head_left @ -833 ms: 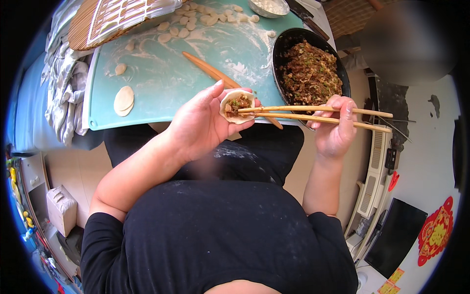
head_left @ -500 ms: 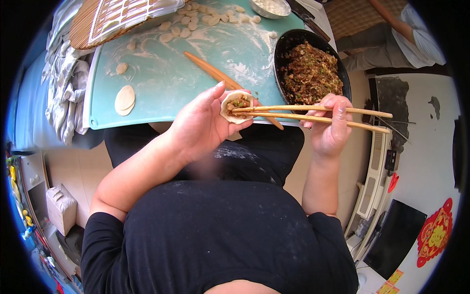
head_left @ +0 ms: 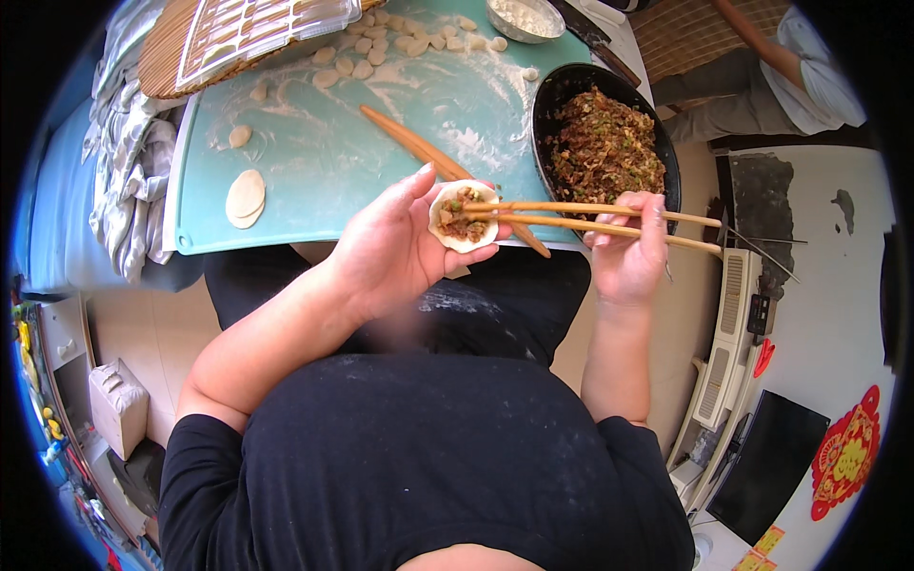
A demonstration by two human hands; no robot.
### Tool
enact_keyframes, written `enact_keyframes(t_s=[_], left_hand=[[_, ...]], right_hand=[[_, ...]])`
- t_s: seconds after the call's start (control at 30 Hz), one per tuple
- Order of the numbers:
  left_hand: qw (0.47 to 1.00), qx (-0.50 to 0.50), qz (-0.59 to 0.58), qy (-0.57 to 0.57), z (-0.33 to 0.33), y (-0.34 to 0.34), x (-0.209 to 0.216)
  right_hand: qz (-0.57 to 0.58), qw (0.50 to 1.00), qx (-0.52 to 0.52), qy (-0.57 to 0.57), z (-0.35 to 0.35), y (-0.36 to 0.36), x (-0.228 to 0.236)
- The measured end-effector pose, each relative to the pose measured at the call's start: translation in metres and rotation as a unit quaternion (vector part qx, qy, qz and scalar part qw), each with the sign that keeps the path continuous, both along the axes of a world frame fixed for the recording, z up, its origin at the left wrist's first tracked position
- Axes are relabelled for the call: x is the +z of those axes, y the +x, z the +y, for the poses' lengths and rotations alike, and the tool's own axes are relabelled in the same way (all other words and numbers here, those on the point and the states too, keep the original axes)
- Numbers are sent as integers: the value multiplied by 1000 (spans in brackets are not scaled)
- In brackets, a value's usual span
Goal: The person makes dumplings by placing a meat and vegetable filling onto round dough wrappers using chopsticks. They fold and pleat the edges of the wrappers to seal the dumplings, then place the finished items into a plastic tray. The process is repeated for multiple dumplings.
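Observation:
My left hand [head_left: 395, 238] is palm up with its fingers under a round dumpling wrapper [head_left: 441, 231], cupping it. Brown meat filling [head_left: 465, 219] with green bits lies in the wrapper's middle. A pair of wooden chopsticks [head_left: 571, 208] is gripped in my right hand [head_left: 632, 252], their tips at the filling. Beyond the right hand stands a black pan [head_left: 541, 124] of chopped filling [head_left: 609, 143]. A tapered wooden rolling pin [head_left: 414, 143] lies slantwise on the mat, partly hidden behind the left hand and wrapper.
Two rolled wrappers [head_left: 246, 195] lie on the floured teal mat [head_left: 305, 162], with several small dough pieces [head_left: 381, 43] farther back. A flour bowl [head_left: 526, 21] and a knife [head_left: 609, 57] are at the back right. A plastic tray [head_left: 257, 38] rests on a woven mat [head_left: 157, 62]. Another person [head_left: 762, 86] is at the right.
My right hand and the chopsticks have shifted slightly left, and the chopstick tips have spread a little apart. The filling now covers more of the wrapper, which looks flatter.

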State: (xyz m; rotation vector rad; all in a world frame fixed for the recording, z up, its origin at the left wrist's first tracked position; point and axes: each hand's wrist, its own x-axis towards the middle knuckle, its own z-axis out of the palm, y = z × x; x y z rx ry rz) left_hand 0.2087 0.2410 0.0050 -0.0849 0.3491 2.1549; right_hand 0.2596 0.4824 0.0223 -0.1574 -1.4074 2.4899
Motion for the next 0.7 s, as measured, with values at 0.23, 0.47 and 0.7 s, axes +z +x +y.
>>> enact_keyframes(t_s=[0.23,0.47,0.7], left_hand=[[1000,-8,1,-9,1,1,1],[999,-24,19,-22,0,1,0],[997,-54,38,-26,0,2,2]], right_hand=[[0,999,-22,29,-5,1,8],[55,996,41,65,14,-8,22],[30,991,92,92,8,-21,17]])
